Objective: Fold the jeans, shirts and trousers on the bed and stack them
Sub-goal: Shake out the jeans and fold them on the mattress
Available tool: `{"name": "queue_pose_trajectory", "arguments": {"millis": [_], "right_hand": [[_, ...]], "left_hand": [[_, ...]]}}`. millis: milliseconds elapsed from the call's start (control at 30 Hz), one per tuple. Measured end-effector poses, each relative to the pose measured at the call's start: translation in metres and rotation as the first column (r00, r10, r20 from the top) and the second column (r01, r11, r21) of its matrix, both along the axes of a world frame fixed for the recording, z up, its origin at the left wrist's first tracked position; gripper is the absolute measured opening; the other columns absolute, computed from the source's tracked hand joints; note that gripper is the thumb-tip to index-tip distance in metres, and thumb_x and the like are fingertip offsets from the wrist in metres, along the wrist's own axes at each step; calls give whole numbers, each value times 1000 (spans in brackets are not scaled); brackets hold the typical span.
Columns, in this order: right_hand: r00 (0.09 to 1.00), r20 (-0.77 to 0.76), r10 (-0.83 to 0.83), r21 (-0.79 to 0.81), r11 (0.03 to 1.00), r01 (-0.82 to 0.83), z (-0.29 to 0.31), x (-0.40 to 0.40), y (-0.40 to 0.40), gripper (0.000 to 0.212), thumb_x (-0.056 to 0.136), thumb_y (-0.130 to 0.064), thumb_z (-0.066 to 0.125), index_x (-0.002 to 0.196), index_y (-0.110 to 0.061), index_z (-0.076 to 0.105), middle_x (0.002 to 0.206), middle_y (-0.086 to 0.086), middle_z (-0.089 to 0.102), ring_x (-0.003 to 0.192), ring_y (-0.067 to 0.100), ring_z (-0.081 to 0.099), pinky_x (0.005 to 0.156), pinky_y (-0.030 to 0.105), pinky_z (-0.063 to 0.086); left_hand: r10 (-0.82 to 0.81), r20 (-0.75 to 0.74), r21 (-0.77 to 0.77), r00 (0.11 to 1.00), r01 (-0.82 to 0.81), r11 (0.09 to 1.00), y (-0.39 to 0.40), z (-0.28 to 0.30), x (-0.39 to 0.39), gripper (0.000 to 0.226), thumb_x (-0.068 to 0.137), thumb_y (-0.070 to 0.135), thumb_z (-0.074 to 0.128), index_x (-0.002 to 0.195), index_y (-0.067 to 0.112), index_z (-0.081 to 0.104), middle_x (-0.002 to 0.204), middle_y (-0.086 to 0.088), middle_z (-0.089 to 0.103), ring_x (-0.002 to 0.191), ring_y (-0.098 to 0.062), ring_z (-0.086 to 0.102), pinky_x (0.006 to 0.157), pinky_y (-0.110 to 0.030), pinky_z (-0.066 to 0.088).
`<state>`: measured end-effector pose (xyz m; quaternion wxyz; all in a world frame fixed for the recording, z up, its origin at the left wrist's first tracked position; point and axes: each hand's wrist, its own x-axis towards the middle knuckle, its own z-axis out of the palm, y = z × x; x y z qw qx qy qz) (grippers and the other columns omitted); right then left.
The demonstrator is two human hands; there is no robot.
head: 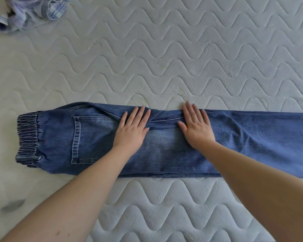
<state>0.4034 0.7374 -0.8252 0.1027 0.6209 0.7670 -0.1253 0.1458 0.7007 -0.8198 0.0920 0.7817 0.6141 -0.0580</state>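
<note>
Jeans (pixel 164 145) lie halved lengthwise across the bed (pixel 182 49). Left hand (pixel 132 131) and right hand (pixel 195 128) press flat, fingers straight, gripping nothing. Risk — crotch bunch stays creased, later folds skew. Crumpled shirt (pixel 28 13) waits far-left.

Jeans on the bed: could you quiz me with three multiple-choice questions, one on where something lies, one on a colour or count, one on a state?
1. Where is the plaid shirt?
A. far left corner of the mattress
B. on the jeans
C. beside the right hand

2. How many back pockets show on the jeans?
A. none
B. one
C. three

3. How are the hands?
A. gripping the waistband
B. lifted off
C. flat on the denim

Answers: 1 A, it lies crumpled at the top left; 2 B, one stitched pocket near the elastic waistband; 3 C, left hand and right hand press with straight fingers.
</note>
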Motion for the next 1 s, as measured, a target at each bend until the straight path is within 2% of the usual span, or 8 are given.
{"name": "queue_pose_trajectory", "arguments": {"millis": [200,367,533,633,733,833,933,1000], "right_hand": [[996,-4,-85,-26,996,84,0,17,1,68,99,-60,5,157,-26,-6,164,-10,-7,150,8,-8,121,32,-9],[998,-4,-70,-8,998,70,12,3,-2,66,101,-55,9,157,-23,-9,165,-5,-7,150,8,-13,121,31,-13],[945,-195,262,90,964,-249,34,-86,-16,78,98,-63,28,158,-21,1,164,-2,1,152,14,-1,122,34,-4],[912,-201,357,143,932,-333,34,-140,-13,75,97,-41,49,157,-16,13,164,3,14,151,21,12,123,37,4],[921,-141,363,109,930,-350,32,-155,-8,62,101,-14,43,157,-13,16,164,3,18,152,22,11,122,34,1],[894,-124,431,76,902,-425,30,-143,-11,64,99,-8,41,157,-11,14,163,4,18,152,22,10,121,33,-3],[873,-103,477,96,878,-469,30,-134,-19,66,95,-7,43,156,-10,17,162,5,22,151,24,16,122,35,2],[874,-80,479,81,877,-473,27,-133,-23,68,95,-7,41,157,-11,14,163,4,18,151,23,13,122,36,2]], "left_hand": [[56,-66,3,996,-56,998,-1,11,-48,79,94,66,21,153,13,28,156,-15,32,147,-28,24,121,-50,9],[79,-92,47,993,-75,996,20,28,-98,74,96,65,21,140,12,49,130,-14,56,129,-32,45,116,-55,12],[128,-39,85,991,-124,989,27,35,-132,43,90,31,65,126,7,60,115,-14,63,111,-37,55,111,-55,26],[174,70,43,982,-177,983,30,43,-141,34,84,-3,63,118,2,64,105,-18,59,100,-38,51,89,-51,44],[105,102,57,989,-112,992,27,53,-146,37,78,-14,61,114,-2,64,102,-20,55,98,-37,50,71,-49,49],[-70,51,140,996,62,988,17,56,-149,52,62,-23,70,111,-9,64,91,-21,58,83,-39,57,61,-43,53],[-152,-38,201,988,157,967,4,48,-146,59,60,-23,69,118,-12,61,97,-24,62,83,-40,62,69,-45,56],[-183,-82,204,980,197,959,-5,36,-145,51,78,-15,53,129,-10,55,122,-26,60,108,-41,61,87,-47,54]]}}
